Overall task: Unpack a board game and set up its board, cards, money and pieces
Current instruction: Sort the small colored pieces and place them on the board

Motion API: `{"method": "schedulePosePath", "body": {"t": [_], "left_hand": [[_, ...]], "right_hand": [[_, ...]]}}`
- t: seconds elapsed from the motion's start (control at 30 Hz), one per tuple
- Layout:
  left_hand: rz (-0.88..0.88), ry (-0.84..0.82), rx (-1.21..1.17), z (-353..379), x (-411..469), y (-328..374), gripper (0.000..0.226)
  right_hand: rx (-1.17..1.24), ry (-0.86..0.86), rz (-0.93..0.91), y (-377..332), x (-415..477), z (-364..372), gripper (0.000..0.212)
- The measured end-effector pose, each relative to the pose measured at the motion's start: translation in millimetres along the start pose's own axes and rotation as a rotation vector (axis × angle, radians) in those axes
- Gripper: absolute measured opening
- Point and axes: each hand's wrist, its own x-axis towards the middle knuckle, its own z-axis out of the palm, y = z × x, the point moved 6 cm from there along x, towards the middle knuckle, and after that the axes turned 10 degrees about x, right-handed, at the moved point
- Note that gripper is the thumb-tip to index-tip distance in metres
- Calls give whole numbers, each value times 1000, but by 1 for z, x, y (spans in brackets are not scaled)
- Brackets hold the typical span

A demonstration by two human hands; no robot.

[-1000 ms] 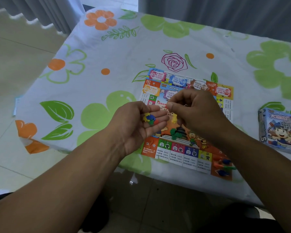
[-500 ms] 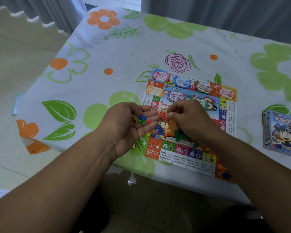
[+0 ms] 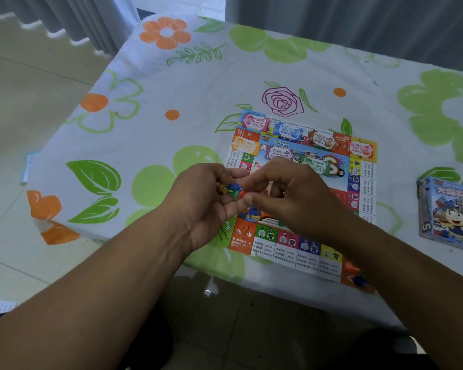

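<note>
Handling: the pieces (image 3: 231,188) look tiny, light and hard, likely to roll or spill; best lifted singly between thumb and fingertip, from the heap's edge.
Left grip (image 3: 198,206): palm up, fingers curled into a cup round the pieces, held over the board's left edge.
Right grip (image 3: 292,198): thumb and forefinger pinch a red piece (image 3: 242,193) at the heap's near side.
Board (image 3: 286,244): flat on the table (image 3: 171,84), near its front edge; seems thin, so dragging may crease it.
Money (image 3: 289,130): notes lie across the board's far part; light, easily scattered.
Corner pieces (image 3: 360,280): orange and blue, on the board's near right corner.
Box (image 3: 449,217): to the right, well apart from the board.
Surface: a flowered cloth (image 3: 251,62) covers the table; soft, may wrinkle.
Room: pale tiled floor (image 3: 24,89), grey curtains (image 3: 358,17) behind.
</note>
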Motion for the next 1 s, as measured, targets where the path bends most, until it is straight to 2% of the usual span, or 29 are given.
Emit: {"method": "schedulePosePath", "body": {"t": [0.27, 0.37, 0.47, 0.67, 0.83, 1.0], "left_hand": [[-10, -5, -4, -3, 3, -2, 38], [-16, -3, -9, -6, 1, -1, 36], [-25, -12, 0, -7, -2, 1, 36], [-33, -12, 17, -12, -1, 2, 39], [-22, -3, 26, -15, 0, 3, 39], [-14, 20, 24, -15, 1, 2, 39]], "right_hand": [[69, -17, 44, -1, 2, -2, 2], [147, 101, 101, 5, 7, -16, 6], [80, 184, 231, 24, 13, -25, 9], [-52, 114, 343, 42, 21, -10, 15], [-101, 85, 355, 46, 22, -5, 16], [-152, 163, 300, 41, 21, -14, 13]]}}
